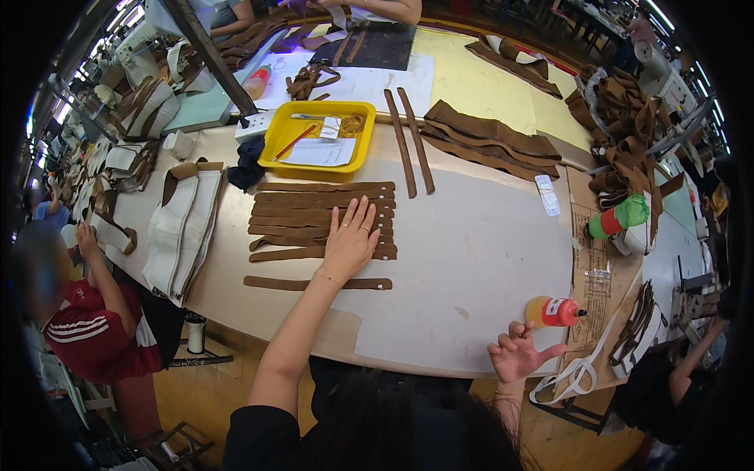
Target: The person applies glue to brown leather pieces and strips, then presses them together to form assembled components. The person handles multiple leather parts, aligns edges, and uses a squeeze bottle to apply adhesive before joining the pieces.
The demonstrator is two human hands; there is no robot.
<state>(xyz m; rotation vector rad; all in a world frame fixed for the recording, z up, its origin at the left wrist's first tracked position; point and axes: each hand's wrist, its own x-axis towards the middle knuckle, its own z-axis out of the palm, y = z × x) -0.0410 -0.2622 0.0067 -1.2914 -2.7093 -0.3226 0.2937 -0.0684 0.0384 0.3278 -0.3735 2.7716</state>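
Note:
My left hand (352, 239) lies flat, fingers spread, across a row of brown strips (290, 212) placed side by side on the table. Small white tags show at the strips' right ends. One more brown strip (306, 283) lies apart, nearer to me, below my left wrist. Over the table's front edge at the right, my right hand (518, 353) is palm up with its fingers half curled and apart, holding nothing. Just beyond its fingertips lies a squeeze bottle (554, 312) with a red top and yellowish contents; whether they touch I cannot tell.
A yellow tray (363, 153) with paper, a red pencil and rubber bands stands behind the row. Two long strips (410, 141) and a stack of wider brown pieces (491, 141) lie farther right. White-and-brown panels (184, 228) are at left. A co-worker (102, 322) sits there.

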